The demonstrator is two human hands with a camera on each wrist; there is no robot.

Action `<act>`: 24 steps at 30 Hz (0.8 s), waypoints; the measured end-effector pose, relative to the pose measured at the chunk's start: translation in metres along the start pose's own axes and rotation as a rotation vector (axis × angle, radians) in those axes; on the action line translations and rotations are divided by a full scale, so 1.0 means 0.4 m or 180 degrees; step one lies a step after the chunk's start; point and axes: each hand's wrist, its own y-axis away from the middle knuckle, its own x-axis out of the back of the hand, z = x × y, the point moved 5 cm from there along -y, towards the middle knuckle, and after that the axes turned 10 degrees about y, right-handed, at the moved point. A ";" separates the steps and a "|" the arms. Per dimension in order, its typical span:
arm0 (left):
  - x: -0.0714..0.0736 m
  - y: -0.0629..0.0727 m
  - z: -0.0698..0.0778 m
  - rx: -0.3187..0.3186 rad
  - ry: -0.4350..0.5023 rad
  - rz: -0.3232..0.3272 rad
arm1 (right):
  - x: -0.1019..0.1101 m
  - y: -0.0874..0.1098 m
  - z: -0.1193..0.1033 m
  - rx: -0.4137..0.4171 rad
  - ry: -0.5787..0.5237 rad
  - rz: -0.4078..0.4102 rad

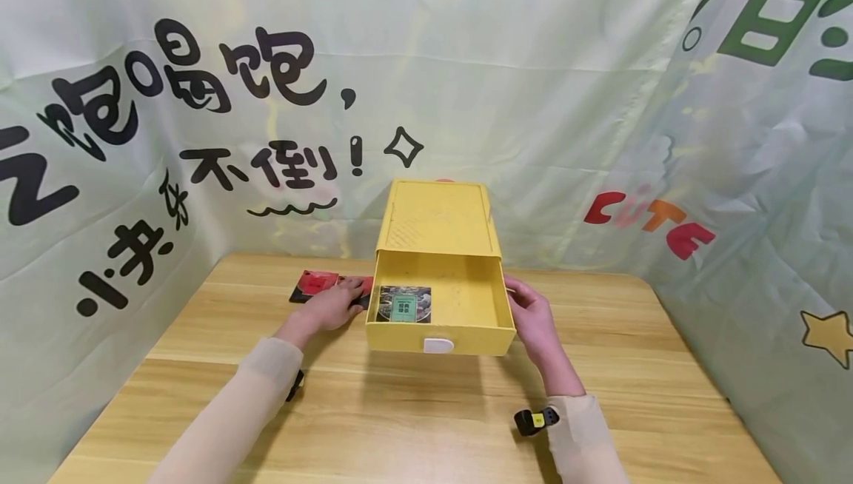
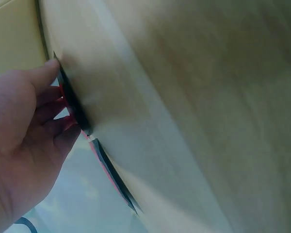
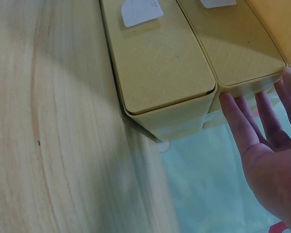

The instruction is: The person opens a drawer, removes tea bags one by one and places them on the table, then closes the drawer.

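A yellow drawer unit (image 1: 440, 217) stands mid-table with its top drawer (image 1: 466, 341) pulled out. Inside the drawer's left part lies a dark packet (image 1: 404, 305) with a green label. To the left of the unit, my left hand (image 1: 333, 304) is over a flat red and black packet (image 2: 73, 102); thumb and bent fingers hold its edges close to the tabletop. Beside it lies a second red and black packet (image 1: 315, 284). My right hand (image 3: 271, 145) touches the drawer's right side with nearly straight fingers; in the head view, its thumb is near the rim.
The wooden table (image 1: 600, 351) reaches back to a printed fabric curtain (image 1: 533, 114), which also covers both sides. A lower drawer (image 3: 162, 58) of the unit is closed. Black wrist devices, such as the right one (image 1: 535, 421), stick out by the sleeves.
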 end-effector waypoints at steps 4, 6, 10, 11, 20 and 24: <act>0.002 0.001 0.005 -0.0049 -0.0053 0.0081 | 0.002 -0.001 0.003 -0.0049 0.0033 0.0011; 0.003 0.001 0.005 -0.0049 -0.0060 0.0106 | 0.002 -0.001 0.004 -0.0067 0.0048 0.0010; 0.003 0.000 0.003 0.0000 -0.0024 0.0122 | 0.002 0.000 0.004 -0.0066 0.0044 0.0008; 0.002 0.000 0.003 0.0011 -0.0027 0.0121 | 0.002 0.000 0.004 -0.0064 0.0040 0.0008; 0.003 -0.001 -0.002 0.0032 -0.0032 0.0139 | 0.002 -0.001 0.006 -0.0046 0.0011 0.0023; 0.006 0.000 -0.003 -0.0007 -0.0034 0.0157 | 0.001 -0.001 0.005 -0.0022 0.0006 0.0014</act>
